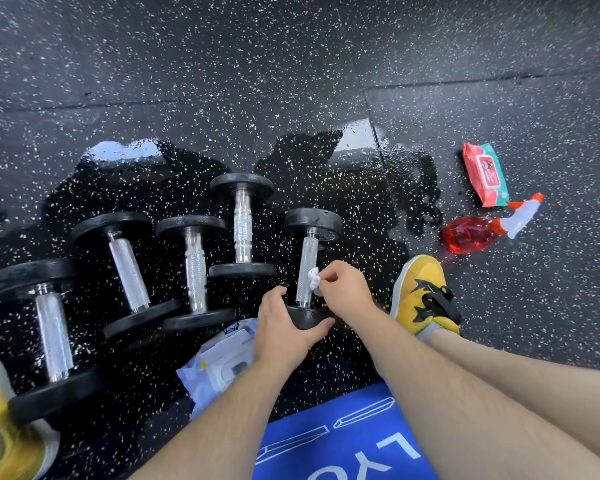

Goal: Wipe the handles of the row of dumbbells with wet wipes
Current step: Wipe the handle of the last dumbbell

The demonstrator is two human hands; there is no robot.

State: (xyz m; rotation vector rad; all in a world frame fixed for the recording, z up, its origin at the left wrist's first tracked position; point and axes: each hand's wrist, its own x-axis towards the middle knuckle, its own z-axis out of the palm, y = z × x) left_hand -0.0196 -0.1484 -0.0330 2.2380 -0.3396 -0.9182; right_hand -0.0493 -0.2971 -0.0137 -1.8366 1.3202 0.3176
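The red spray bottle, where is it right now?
In the head view, the red spray bottle lies on its side on the speckled floor at the right, between the red wipes pack and the yellow shoe.

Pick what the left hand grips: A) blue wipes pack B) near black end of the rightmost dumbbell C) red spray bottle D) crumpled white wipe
B: the left hand curls round the near black end of the rightmost dumbbell; the right hand pinches the crumpled white wipe on its steel handle.
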